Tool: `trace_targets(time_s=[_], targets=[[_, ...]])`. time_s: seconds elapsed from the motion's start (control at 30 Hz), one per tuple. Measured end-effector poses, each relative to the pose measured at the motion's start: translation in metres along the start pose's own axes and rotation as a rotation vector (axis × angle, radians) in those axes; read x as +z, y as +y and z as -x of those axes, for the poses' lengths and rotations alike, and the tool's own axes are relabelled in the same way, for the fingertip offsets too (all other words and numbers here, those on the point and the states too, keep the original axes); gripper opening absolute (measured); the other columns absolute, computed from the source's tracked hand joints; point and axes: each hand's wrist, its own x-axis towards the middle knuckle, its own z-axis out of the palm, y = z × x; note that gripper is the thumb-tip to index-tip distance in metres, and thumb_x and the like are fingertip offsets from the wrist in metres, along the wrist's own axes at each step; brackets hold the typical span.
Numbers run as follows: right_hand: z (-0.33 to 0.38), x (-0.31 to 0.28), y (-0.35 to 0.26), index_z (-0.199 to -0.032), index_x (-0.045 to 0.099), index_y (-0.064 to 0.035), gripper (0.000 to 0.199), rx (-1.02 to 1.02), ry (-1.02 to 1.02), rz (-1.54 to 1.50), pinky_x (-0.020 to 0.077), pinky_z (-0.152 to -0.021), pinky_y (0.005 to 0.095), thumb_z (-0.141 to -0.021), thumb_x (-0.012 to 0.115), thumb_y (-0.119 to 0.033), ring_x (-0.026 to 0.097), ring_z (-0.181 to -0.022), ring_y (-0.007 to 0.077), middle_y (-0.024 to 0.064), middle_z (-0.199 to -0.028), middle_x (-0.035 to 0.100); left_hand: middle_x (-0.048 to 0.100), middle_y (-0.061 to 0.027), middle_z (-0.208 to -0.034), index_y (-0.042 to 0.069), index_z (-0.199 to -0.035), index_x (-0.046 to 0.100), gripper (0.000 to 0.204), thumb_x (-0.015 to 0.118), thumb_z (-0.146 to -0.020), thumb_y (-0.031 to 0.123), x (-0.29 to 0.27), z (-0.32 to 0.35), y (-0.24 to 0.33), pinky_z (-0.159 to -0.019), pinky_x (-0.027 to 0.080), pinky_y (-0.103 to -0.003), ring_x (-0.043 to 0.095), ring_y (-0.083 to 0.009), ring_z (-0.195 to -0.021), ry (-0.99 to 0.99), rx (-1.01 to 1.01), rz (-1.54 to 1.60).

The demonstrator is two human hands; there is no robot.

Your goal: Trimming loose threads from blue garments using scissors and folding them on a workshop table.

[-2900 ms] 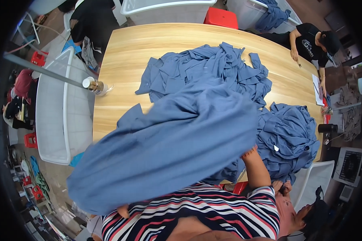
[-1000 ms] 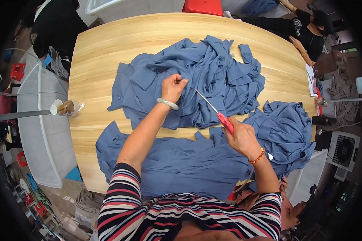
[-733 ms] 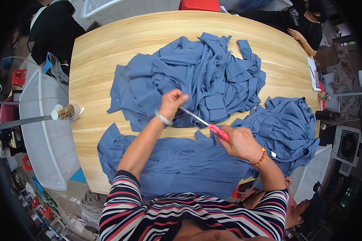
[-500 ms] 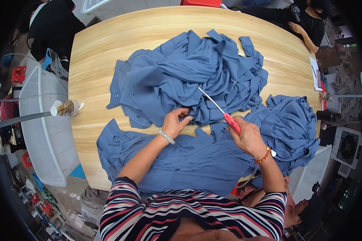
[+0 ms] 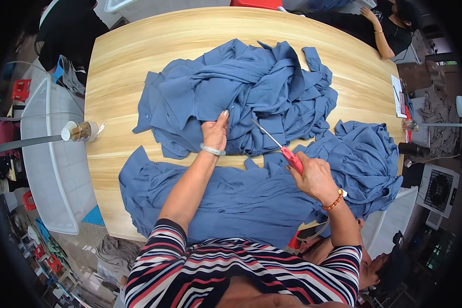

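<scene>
A crumpled heap of blue buttoned garments [image 5: 246, 77] lies on the middle of the wooden table. At its near edge, my left hand [image 5: 215, 132] pinches the cloth, thumb upward beside a small button; the other fingertips are hidden. My right hand [image 5: 313, 177] is closed around a red-handled tool [image 5: 291, 158] with a long thin metal shaft. The shaft points up and left, its tip over the heap's cloth. Its exact kind cannot be made out. Between me and the heap, another blue garment [image 5: 231, 205] is spread along the table's front edge, under my forearms.
Another blue bundle [image 5: 364, 164] rests at the table's right. A clear tub with a white lid [image 5: 81, 131] is at the left edge of the table [image 5: 123, 118], by a white bin [image 5: 56, 169]. Papers [image 5: 397, 95] lie far right. Other people [image 5: 390, 31] are around the table.
My left hand has moved forward onto the heap and now grips its cloth, whose folds have shifted. The right hand and red-handled tool stay nearly in place. The person at far right has raised a hand.
</scene>
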Motion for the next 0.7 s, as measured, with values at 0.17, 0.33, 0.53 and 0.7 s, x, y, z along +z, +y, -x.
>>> trace_targets(time_s=[0.17,0.33,0.53,0.7], targets=[[-0.026,0.008,-0.025,-0.090,0.055,-0.0040,0.023,-0.213,-0.046,0.023,0.0466,-0.059,0.0467,-0.083,0.062,-0.025,0.061,-0.064,0.0389,0.0196,-0.064,0.059,0.066,-0.0086,-0.091,-0.001,-0.097,0.063,0.011,0.063,-0.087,0.003,-0.007,-0.001,0.000,-0.077,0.055,-0.032,0.066,-0.0219,-0.081,-0.054,-0.118,-0.025],[-0.032,0.001,-0.031,-0.093,0.055,-0.0042,0.024,-0.193,-0.126,0.071,0.0467,-0.061,0.0464,-0.085,0.061,-0.026,0.061,-0.067,0.0391,0.0206,-0.067,0.060,0.067,-0.0091,-0.087,0.002,-0.090,0.064,0.010,0.066,-0.086,0.012,-0.009,-0.005,0.017,-0.074,0.053,-0.035,0.067,-0.0232,-0.077,-0.173,-0.055,-0.022],[-0.003,0.022,0.008,-0.107,0.054,-0.0068,0.029,-0.084,-0.087,-0.012,0.0469,-0.065,0.0474,-0.086,0.060,-0.027,0.061,-0.073,0.0396,0.0194,-0.075,0.063,0.067,-0.0026,-0.088,-0.001,-0.096,0.067,0.014,0.068,-0.084,0.006,0.051,0.030,0.122,-0.074,0.046,-0.021,0.057,-0.0063,-0.080,-0.359,0.362,-0.327],[-0.017,0.036,-0.023,-0.108,0.055,-0.0061,0.028,-0.155,0.033,-0.073,0.0472,-0.066,0.0483,-0.086,0.059,-0.023,0.061,-0.076,0.0403,0.0193,-0.077,0.063,0.067,-0.0105,-0.097,-0.002,-0.102,0.064,0.027,0.070,-0.076,0.002,0.136,0.116,0.216,-0.090,0.046,-0.036,0.062,-0.0227,-0.092,-0.748,0.748,-0.705]])
